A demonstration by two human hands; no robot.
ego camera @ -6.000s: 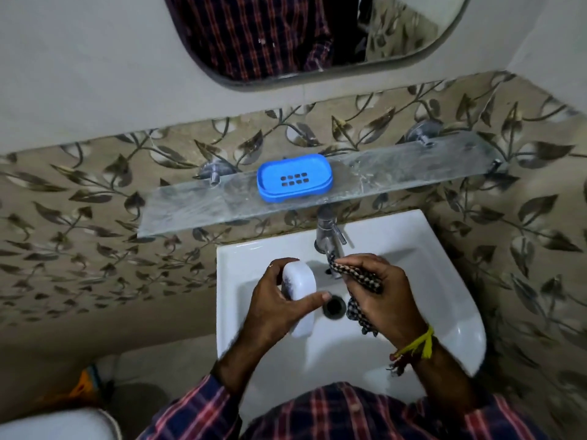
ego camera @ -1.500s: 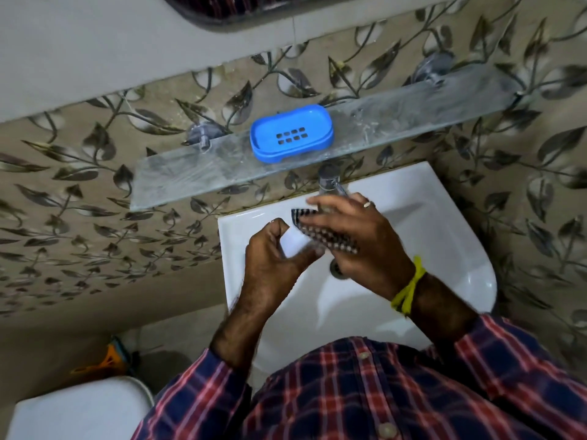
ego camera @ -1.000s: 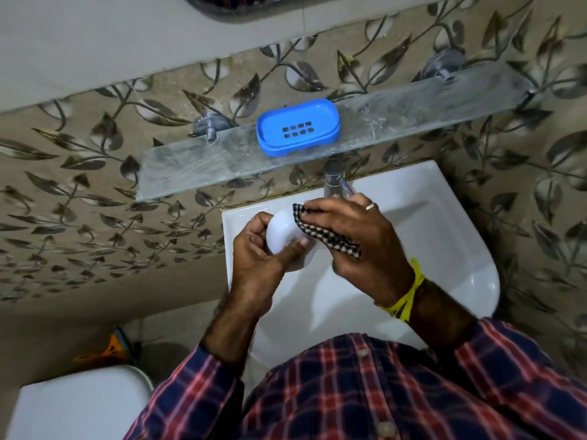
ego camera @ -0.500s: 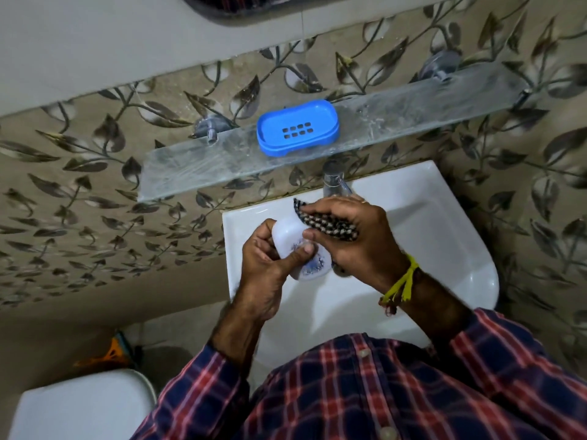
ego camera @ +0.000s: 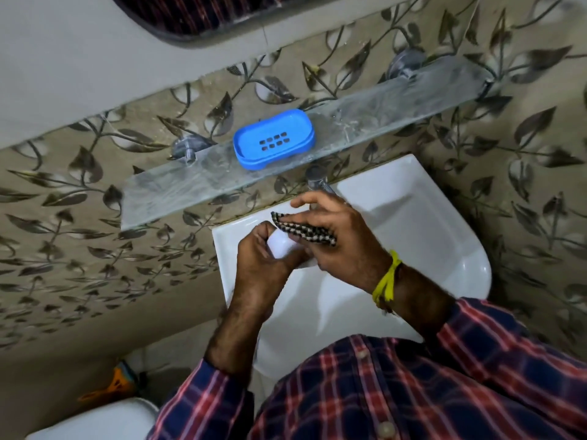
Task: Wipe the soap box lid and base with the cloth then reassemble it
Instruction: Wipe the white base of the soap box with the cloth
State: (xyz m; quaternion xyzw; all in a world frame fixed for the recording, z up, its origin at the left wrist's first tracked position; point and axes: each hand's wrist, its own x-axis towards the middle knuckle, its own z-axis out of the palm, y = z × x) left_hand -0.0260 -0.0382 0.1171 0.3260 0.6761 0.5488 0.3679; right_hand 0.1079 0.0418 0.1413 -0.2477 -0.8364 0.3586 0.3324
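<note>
Over the white sink (ego camera: 413, 217), the left hand (ego camera: 263, 268) is clamping its grip on the white soap box lid (ego camera: 281, 244), while the right hand (ego camera: 336, 239) is pressing the checked cloth (ego camera: 305, 230) against it, fingers closed on the fabric. The blue soap box base (ego camera: 273, 139) is sitting apart at twelve o'clock on the glass shelf (ego camera: 397, 103). By my judgement, lid wiping is underway; the base and reassembly are remaining.
</note>
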